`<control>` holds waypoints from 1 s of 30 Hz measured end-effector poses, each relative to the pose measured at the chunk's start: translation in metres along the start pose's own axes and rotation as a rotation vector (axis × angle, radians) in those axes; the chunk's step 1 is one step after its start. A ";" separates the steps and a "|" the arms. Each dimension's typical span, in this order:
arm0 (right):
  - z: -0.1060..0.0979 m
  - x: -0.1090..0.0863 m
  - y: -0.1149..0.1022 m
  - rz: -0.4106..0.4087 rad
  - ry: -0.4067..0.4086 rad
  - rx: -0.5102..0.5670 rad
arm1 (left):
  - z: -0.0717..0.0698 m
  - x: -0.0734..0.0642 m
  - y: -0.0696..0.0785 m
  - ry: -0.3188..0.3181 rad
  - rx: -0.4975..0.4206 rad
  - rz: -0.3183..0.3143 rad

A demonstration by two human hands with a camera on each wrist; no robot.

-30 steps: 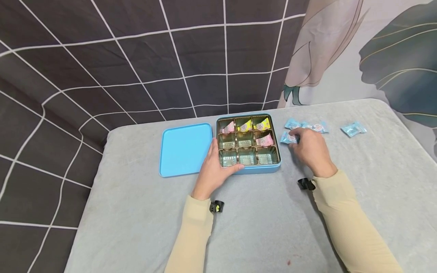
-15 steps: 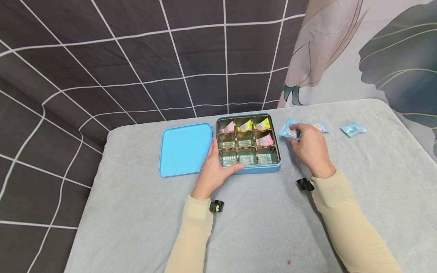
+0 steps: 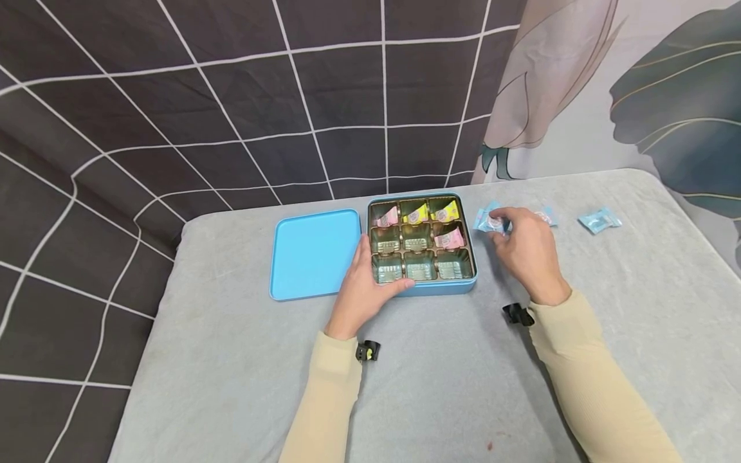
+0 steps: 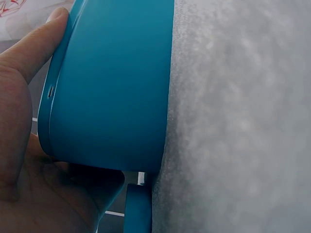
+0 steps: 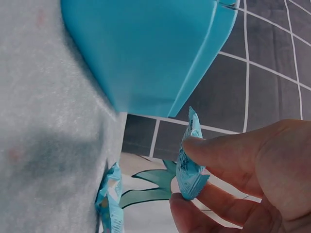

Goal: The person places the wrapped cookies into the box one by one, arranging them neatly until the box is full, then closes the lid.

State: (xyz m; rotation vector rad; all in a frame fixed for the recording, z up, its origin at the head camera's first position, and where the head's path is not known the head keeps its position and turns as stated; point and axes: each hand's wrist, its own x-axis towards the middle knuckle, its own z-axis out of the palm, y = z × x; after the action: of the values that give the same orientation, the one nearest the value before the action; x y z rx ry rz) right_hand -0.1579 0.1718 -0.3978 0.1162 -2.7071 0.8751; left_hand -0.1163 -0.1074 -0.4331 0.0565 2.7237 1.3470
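Note:
A light-blue tin box with a gold compartment tray stands at the centre of the head view. Pink and yellow wrapped candies sit in its back row and in the right compartment of the middle row. My left hand rests around the tin's front left corner, fingers along the left side, thumb against the front rim. Right of the tin, my right hand pinches a blue wrapped candy between thumb and fingers, just above the cloth. Another blue candy lies on the cloth below it.
The blue lid lies flat to the left of the tin. Further blue candies lie partly behind the right hand, and one blue candy is farther right. A grey cloth covers the surface, with a dark gridded curtain behind.
My right hand has taken a blue candy and raised it slightly, toward the back, partly covering the other candies in the head view. The left hand and tin have stayed put.

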 end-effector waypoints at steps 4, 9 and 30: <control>-0.002 -0.001 -0.003 -0.012 -0.008 0.007 | 0.000 0.000 0.001 -0.006 0.001 0.004; -0.004 -0.001 -0.006 -0.022 -0.026 0.006 | 0.001 0.001 0.001 -0.004 0.006 0.012; -0.005 0.002 -0.023 -0.083 -0.046 0.034 | 0.001 0.001 0.000 0.013 0.017 0.012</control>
State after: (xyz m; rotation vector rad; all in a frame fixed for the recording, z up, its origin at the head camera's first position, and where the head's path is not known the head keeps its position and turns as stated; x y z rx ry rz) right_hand -0.1543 0.1556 -0.3806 0.2570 -2.7086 0.9046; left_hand -0.1170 -0.1066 -0.4337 0.0659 2.7497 1.3322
